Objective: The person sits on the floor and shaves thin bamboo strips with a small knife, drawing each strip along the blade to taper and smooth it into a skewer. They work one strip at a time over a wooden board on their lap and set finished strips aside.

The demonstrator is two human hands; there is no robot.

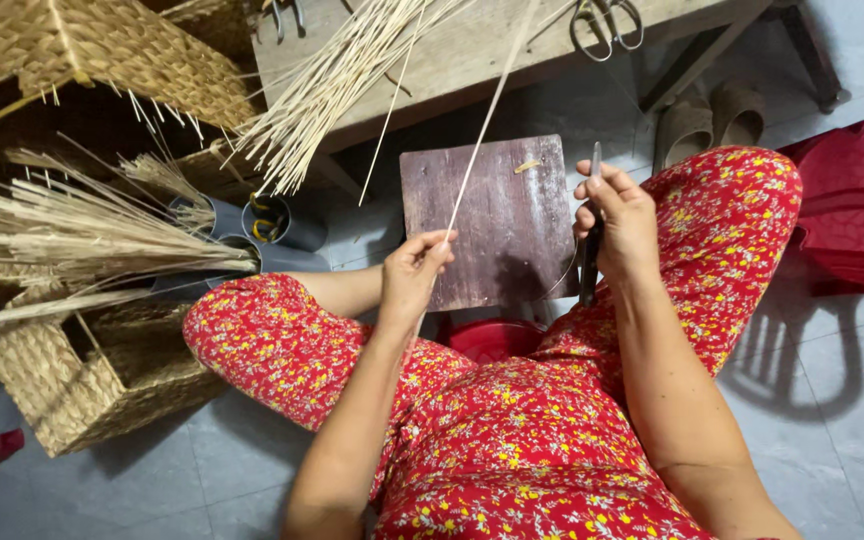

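A long, worn wooden bench (472, 55) runs across the far side of the scene, with a loose fan of pale thin reed strips (322, 90) spilling over its near edge and a pair of metal scissors (607, 22) lying at its far right. To the left, woven straw baskets (92, 375) sit stacked on the grey tiled floor (832, 400), and bundles of dried straw (72, 235) stick out of dark grey plastic tubes (272, 225). At the right edge stands a red plastic stool (857, 205). In the middle, propped between the person's knees, is a square dark purple-brown wooden board (507, 225), with a red plastic bowl (492, 338) just below it. The left hand (414, 275) pinches one long thin pale reed strip (487, 120) between thumb and fingertips in front of the board's left part; the strip rises far and to the right, over the bench. The right hand (617, 225) is clenched around a dark-handled knife (592, 235), held upright at the board's right edge, blade tip pointing away.
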